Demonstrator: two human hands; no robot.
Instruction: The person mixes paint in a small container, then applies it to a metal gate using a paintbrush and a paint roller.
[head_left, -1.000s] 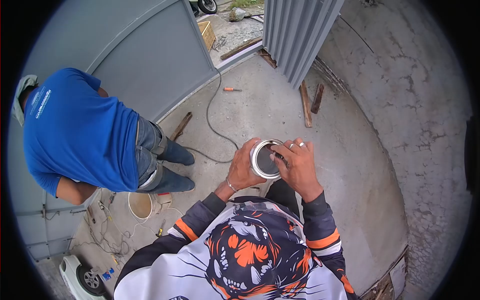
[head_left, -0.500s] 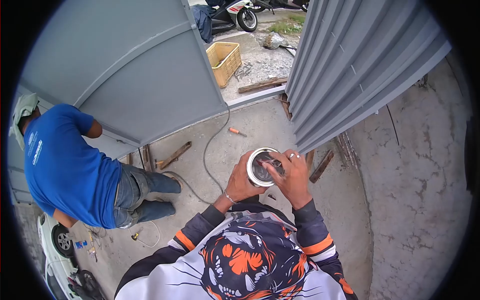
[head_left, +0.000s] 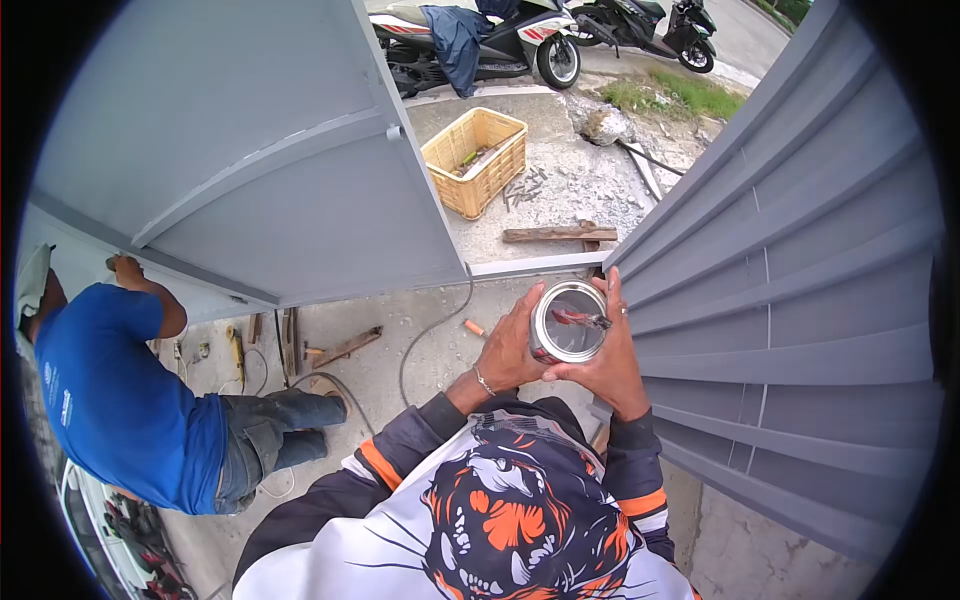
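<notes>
A round metal can (head_left: 553,345) with a silver rim is held up in front of my chest between both hands. My left hand (head_left: 508,345) wraps around its left side. Around the right side and bottom edge curl the fingers of my right hand (head_left: 618,368). Inside the can is grey, glossy content, and a reddish, dark-tipped object (head_left: 580,318) lies across the opening; I cannot make out exactly what it is.
A co-worker in a blue shirt (head_left: 130,380) bends at the grey metal gate (head_left: 330,220) on the left. Corrugated panel (head_left: 800,270) stands right. Beyond are a yellow crate (head_left: 490,175), wood (head_left: 550,235) and motorcycles (head_left: 540,45). A cable (head_left: 415,345) crosses the floor.
My view has turned rightward and up. My right hand has left the can's opening and now grips its side. The co-worker's arm is now raised to the gate.
</notes>
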